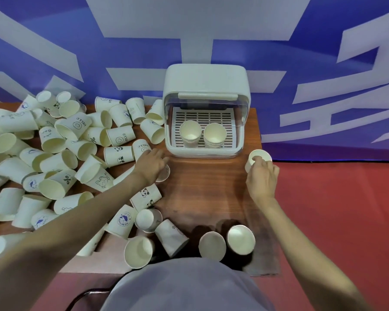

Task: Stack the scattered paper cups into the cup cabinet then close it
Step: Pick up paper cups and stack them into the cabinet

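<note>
Head | left hand (152, 163) grips lying cup (164, 173); right hand (262, 176) pinches cup rim (259, 154); cabinet (206, 86) open

One wide-angle head-worn view looks forward and steeply down from close above the brown wood-grain table (207, 194), facing the white plastic cup cabinet (206, 86) at its far edge.

Both forearms are bare from elbow to wrist, with no sleeves in sight on either arm. The left hand (152, 163) and right hand (262, 178) wear no gloves, rings or watch. A plain pale grey-lilac shirt (186, 286), smooth and unmarked, covers the torso at the bottom of the view.
</note>
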`<state>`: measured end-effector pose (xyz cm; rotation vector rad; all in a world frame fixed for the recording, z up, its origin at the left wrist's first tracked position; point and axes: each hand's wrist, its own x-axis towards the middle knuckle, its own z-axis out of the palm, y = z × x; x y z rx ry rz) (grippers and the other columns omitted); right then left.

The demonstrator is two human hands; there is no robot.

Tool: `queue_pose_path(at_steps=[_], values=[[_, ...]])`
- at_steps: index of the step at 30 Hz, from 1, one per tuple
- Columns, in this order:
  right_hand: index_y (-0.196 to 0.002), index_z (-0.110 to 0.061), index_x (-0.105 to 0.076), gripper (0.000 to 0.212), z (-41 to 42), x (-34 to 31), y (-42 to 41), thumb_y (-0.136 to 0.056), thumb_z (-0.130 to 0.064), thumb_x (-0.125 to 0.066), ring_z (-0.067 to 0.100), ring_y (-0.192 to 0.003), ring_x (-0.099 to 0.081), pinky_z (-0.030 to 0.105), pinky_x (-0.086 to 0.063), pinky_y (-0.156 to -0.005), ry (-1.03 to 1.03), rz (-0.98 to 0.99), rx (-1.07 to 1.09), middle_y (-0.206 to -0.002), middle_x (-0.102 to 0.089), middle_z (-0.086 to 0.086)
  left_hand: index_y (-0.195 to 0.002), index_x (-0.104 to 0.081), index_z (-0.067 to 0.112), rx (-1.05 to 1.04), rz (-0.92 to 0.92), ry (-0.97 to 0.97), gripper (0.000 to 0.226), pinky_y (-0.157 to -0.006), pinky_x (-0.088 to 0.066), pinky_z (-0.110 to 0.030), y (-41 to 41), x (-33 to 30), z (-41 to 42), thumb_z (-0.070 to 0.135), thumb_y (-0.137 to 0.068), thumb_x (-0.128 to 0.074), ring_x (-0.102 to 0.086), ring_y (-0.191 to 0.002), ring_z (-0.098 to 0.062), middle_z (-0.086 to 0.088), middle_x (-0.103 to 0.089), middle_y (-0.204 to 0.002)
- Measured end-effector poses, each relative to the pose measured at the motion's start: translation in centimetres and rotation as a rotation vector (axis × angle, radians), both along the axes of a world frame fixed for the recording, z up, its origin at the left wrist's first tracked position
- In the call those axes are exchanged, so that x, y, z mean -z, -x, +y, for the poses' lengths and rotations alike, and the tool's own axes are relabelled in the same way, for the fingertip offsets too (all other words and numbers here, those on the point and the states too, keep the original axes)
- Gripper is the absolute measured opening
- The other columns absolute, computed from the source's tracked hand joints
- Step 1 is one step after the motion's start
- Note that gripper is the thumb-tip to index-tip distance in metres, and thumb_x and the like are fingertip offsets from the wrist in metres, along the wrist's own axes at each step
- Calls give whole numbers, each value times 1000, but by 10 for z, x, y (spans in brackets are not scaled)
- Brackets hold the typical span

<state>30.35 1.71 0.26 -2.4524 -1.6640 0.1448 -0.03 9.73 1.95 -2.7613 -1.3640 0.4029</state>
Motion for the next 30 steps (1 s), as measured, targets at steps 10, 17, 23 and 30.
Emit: queue_pose_path(at_steps=[10, 17, 23, 30], values=[[-104, -1, -58, 31, 5, 3, 1, -74, -2, -69, 37, -92, -49, 44, -40, -77, 21, -96, -4, -99, -56, 19, -141, -35, 22, -68, 41, 209, 62, -88, -44, -36, -18, 10, -1, 28, -86, -63, -45, -118, -27, -11, -45, -129], [-112, -7, -59, 23, 11, 7, 2, -90, -8, -53, 32, -106, -48, 39, -32, -88, 144, -85, -49, -109, -62, 12, -149, -5, 37, -54, -335, 395, 64, -97, -42, -45, -31, 24, -22, 36, -97, -43, -49, -104, -34, -20, -35, -123], [-107, -7, -65, 22, 4, -4, 9, -89, -8, -51, 30, -109, -49, 37, -31, -92, 93, 16, -186, -107, -64, 10, -148, 0, 40, -114, -190, 493, 69, -95, -42, -41, -39, 27, -29, 35, -97, -47, -52, -96, -33, -17, -34, -115], [-87, -8, -65, 7, -5, -14, 16, -81, -11, -61, 28, -98, -54, 34, -30, -84, 17, 133, -279, -91, -64, 7, -121, -44, 11, -172, -235, 414, 42, -76, -49, -40, -37, 22, -23, 22, -86, -65, -58, -89, -35, -17, -39, -121]])
